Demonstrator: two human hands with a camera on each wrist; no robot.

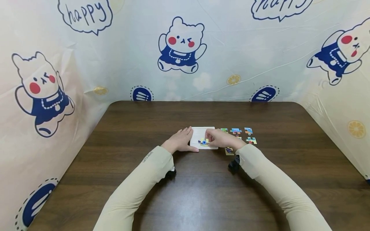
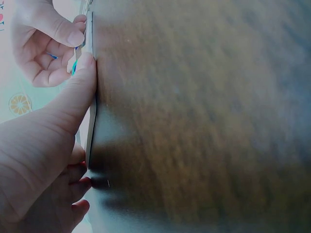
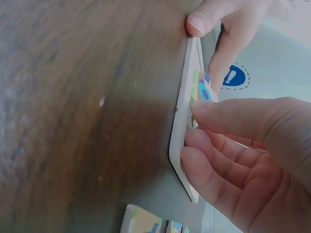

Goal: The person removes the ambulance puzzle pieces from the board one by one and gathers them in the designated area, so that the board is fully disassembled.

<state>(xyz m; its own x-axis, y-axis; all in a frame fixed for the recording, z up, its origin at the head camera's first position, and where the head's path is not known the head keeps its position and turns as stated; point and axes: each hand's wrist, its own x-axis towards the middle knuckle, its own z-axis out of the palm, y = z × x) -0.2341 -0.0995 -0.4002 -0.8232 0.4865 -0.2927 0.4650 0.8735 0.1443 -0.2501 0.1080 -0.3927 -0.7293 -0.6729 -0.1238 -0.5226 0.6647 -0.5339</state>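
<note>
A white puzzle board (image 1: 198, 132) with a raised rim lies flat on the table. My left hand (image 1: 181, 141) steadies its left side, fingers extended along that edge and thumb (image 2: 83, 80) against the near edge. Over the right part of the board, my right hand (image 1: 221, 138) pinches a small jigsaw piece (image 3: 204, 91) with a blue ring on it between thumb and fingers. The piece looks tilted at the board's surface, partly hidden by the fingers. A yellow-green patch (image 3: 195, 83) shows beside it; whether that is a separate piece I cannot tell.
Several loose jigsaw pieces lie right of the board, including a blue one (image 1: 235, 131), a corner-side one (image 1: 248, 131), a multicoloured one (image 1: 251, 140) and a brownish one (image 1: 229, 151) below my right wrist. The brown wooden table (image 1: 138, 128) meets a patterned curtain (image 1: 231, 48) behind.
</note>
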